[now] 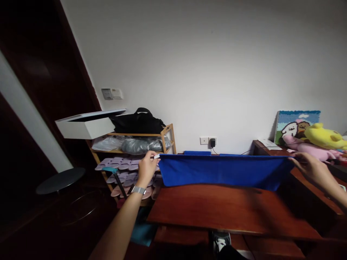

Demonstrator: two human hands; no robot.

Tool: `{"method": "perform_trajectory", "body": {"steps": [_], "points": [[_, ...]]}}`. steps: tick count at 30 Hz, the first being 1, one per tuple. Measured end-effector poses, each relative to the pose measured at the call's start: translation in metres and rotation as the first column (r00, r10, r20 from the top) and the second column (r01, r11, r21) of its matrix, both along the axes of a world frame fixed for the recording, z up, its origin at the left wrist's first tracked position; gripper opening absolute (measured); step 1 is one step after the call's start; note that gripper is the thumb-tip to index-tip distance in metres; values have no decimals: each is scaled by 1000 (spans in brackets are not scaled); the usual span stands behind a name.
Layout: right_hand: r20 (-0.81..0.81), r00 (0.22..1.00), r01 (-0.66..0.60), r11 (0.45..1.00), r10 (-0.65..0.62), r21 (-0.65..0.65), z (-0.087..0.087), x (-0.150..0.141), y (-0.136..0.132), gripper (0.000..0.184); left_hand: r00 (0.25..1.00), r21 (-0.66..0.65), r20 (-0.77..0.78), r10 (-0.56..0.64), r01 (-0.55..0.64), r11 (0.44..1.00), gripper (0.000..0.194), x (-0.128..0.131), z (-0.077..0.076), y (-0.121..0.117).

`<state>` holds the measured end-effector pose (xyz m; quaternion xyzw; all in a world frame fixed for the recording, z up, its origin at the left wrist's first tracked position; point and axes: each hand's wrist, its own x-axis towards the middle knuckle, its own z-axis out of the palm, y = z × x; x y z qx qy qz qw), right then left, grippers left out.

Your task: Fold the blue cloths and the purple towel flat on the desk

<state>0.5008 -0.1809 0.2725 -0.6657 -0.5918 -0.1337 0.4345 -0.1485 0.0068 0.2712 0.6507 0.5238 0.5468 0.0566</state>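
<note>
Pale wall, dimly lit; dark door; round black stool; wooden rack beside reddish-brown table

Hanging as a wide, plain blue cloth over the reddish-brown desk, spanning much of its width. Stretching straight and nearly level along the upper edge, falling below in a shallow, softly creased band. Showing a small white tag at the upper left corner.
</note>
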Motion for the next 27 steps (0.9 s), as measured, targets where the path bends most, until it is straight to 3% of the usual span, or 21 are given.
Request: {"method": "perform_trajectory", "body": {"steps": [2, 4, 7, 10, 13, 15, 18, 21, 27], "points": [[-14, 1000, 20, 999, -20, 26, -19, -1, -15, 67, 998, 50, -40, 58, -56, 997, 14, -11, -19, -11], [-39, 999, 6, 1000, -5, 10, -52, -5, -30, 61, 995, 32, -57, 83, -81, 996, 17, -24, -55, -24], [-77, 994, -79, 996, 76, -37, -122, -15, -44, 51, 993, -98, -113, 25, -36, 995, 15, -45, -125, -43], [-121, 979, -176, 978, 163, -113, -203, -28, -46, 48, 955, -178, -297, -10, -46, 983, 18, -62, -191, -56], [-59, 976, -219, 955, 211, -202, -270, -36, -46, 48, 873, -205, -477, -105, 6, 979, 26, -75, -234, -64], [67, 984, -149, 962, 168, -228, -299, -36, -47, 49, 809, -199, -571, -137, 25, 980, 30, -85, -249, -69], [200, 972, -74, 969, 123, -234, -318, -33, -51, 48, 748, -188, -654, -113, -15, 982, 33, -98, -258, -76], [165, 971, -127, 961, 171, -246, -322, -31, -56, 47, 715, -176, -692, -101, -32, 984, 31, -105, -259, -84], [112, 978, -130, 931, 178, -340, -321, -28, -72, 56, 675, -41, -734, -70, 59, 997, 24, -101, -257, -100]]}}
